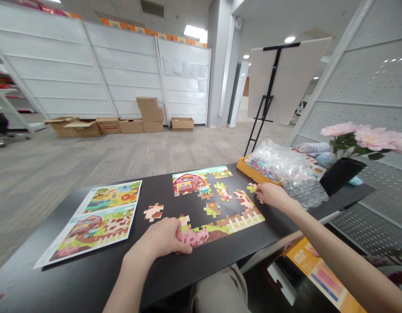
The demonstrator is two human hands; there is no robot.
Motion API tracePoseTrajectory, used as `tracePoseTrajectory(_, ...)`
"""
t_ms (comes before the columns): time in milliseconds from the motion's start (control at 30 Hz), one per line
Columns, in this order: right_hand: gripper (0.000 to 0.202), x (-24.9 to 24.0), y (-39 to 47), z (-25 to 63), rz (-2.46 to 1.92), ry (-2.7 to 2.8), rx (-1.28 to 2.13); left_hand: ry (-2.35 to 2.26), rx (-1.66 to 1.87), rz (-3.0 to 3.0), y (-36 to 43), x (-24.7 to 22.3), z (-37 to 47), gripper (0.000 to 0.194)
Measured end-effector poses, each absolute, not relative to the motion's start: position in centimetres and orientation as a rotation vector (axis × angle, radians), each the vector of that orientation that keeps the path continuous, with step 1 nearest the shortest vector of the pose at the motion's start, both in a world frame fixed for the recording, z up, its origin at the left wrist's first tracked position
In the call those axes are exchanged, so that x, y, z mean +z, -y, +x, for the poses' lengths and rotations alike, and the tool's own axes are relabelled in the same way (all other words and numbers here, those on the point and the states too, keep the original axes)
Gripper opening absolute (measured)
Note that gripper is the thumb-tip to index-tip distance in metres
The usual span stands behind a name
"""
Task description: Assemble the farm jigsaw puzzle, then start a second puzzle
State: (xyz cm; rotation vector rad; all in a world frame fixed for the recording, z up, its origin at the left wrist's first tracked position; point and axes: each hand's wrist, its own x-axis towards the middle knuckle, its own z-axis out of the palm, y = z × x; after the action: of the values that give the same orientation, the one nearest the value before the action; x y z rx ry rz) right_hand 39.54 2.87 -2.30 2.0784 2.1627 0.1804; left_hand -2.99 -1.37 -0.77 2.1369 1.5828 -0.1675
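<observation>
**Puzzle half-built on a black table**

Puzzle (220, 204) pieces form an open frame at the middle of the black table (161, 274), its lower strip running close to the near edge. A red barn fills the top left corner; a white fence and brown-patched cows line the bottom. The left hand (161, 239) lies flat, fingers pressed together on the pink bottom-left corner piece (194, 235). The right hand (272, 194) pinches a loose piece (253, 188) at the frame's right side, just beside an orange box (249, 170) under a crinkled clear plastic bag (285, 167). One stray cow piece (153, 212) sits apart on bare tabletop, between the frame and a glossy reference sheet (96, 221).
</observation>
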Motion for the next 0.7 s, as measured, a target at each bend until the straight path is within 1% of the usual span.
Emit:
tracePoseTrajectory(133, 0.026, -2.3, -2.3, 39.9, 2.103, -2.167, 0.18, -1.576, -0.164, 2.137, 1.3, -0.9, -3.0, 0.044)
tracePoseTrajectory(367, 0.028, -1.9, -0.4, 40.7, 2.114, -2.189, 0.043, -1.57, -0.149, 2.146, 1.3, -1.1, -3.1, 0.043)
tracePoseTrajectory(700, 0.03, -1.3, 0.4, 40.9, 2.108, -2.177, 0.122, -1.569, -0.165, 2.145, 1.6, -0.4, -2.9, 0.043)
